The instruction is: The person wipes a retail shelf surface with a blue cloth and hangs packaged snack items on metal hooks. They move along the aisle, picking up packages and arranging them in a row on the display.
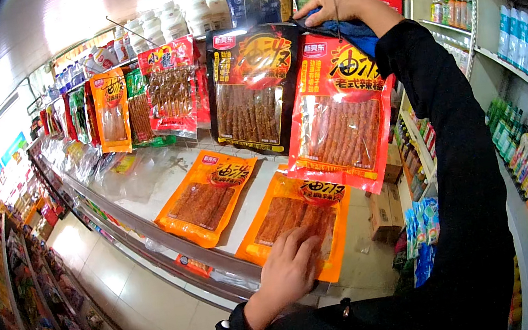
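My right hand (330, 7) presses on a dark blue cloth (357, 35) at the top of the rack, just above a hanging red snack packet (338, 119) and beside a black one (253, 90). My left hand (290, 265) rests with spread fingers on an orange snack packet (296, 211) at the shelf's near right end. Another orange packet (208, 198) lies flat on the white metal shelf (163, 166) to its left. A smaller orange packet (112, 110) and a red packet of skewered snacks (171, 89) hang farther left.
Plastic drink bottles (197, 15) line the upper shelf behind the hanging packets. Clear plastic wrapping (75, 156) lies at the shelf's left. Cardboard boxes (386, 213) stand on the floor at right, near a shelf unit with water bottles (522, 37). A tiled aisle (125, 291) runs along the left.
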Demonstrator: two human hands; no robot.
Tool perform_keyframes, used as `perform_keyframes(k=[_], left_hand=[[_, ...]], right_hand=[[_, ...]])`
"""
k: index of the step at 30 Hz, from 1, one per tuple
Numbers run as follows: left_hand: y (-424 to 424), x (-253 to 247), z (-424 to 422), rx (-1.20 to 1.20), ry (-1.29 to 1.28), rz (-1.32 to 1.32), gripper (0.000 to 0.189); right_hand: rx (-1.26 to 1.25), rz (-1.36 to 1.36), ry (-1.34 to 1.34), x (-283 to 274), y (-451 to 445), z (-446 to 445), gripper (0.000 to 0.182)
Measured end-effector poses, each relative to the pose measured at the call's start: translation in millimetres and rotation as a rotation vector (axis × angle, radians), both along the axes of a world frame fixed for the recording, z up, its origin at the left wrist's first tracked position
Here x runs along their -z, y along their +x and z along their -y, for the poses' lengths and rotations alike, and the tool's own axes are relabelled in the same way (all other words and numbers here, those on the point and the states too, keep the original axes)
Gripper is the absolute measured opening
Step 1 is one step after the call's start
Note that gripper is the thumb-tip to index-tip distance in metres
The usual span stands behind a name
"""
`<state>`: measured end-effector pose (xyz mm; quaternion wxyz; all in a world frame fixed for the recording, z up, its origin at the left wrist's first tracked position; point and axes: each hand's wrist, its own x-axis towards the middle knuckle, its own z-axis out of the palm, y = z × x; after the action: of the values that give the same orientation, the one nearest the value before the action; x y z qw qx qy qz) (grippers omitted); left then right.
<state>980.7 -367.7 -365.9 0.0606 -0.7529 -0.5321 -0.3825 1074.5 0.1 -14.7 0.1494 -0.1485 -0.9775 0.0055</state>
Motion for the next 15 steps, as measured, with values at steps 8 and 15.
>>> perform_keyframes(k=[8,15], left_hand=[[2.1,-5.5,3.0,-0.070,0.009,-0.011,0.044],[2.5,-1.5,0.1,-0.085,0.019,-0.030,0.045]], right_hand=[[0.126,-0.038,0.089,3.8,32.9,-0.1,0.031],[0.168,-0.187,0.205,20.1,45.9,9.0,0.030]])
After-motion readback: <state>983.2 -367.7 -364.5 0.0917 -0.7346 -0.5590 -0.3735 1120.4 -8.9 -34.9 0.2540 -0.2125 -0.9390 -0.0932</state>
